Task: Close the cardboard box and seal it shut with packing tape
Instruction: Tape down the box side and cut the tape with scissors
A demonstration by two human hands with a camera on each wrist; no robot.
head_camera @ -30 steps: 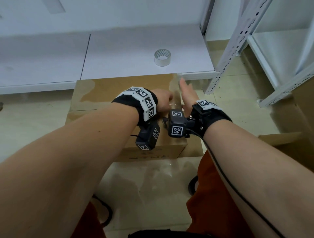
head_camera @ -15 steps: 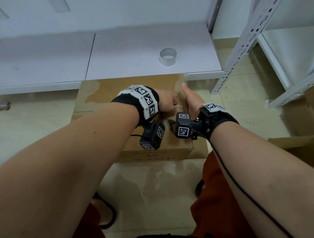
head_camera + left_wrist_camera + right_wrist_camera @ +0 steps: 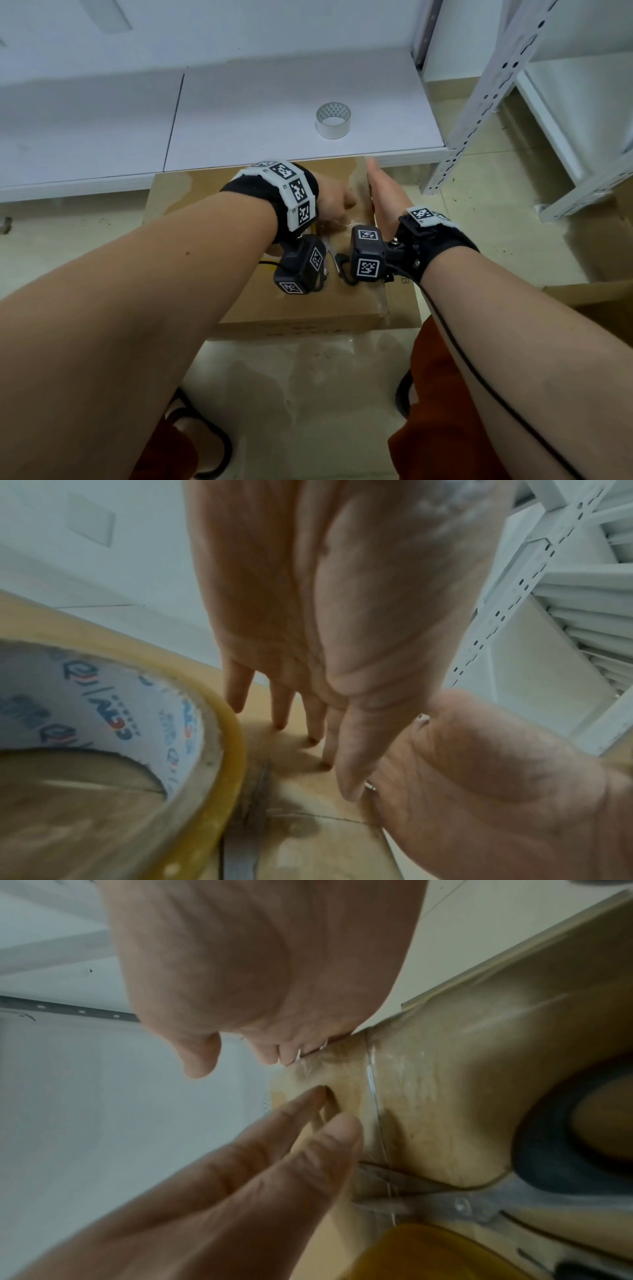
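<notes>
Right now your cardboard box [image 3: 239, 301] sits closed on the floor just ahead of your knees, its far edge tucked against the low white shelf [image 3: 274, 120], and both of your hands are on its right half. Your right hand [image 3: 383, 195] is nearer the right edge, fingers straight and flat, pressing the clear tape strip [image 3: 373, 1096] down onto the top; it holds nothing. Your left hand [image 3: 334, 205] sits just beside it, knuckles up, fingers curled, and the right wrist view seems to show them nipping the tape's edge, though you cannot be sure of that grip. A yellowish packing tape roll [image 3: 192, 750] lies on the lid right under your left wrist. The strip runs away from you toward the shelf, along the box's right side, so the next smoothing stroke probably follows that line, led by your right hand. Scissors [image 3: 445, 1196] rest on the lid near your wrists. A second, clear tape roll [image 3: 333, 120] stands on the shelf, well apart, with a white metal rack [image 3: 479, 102] to your right.
</notes>
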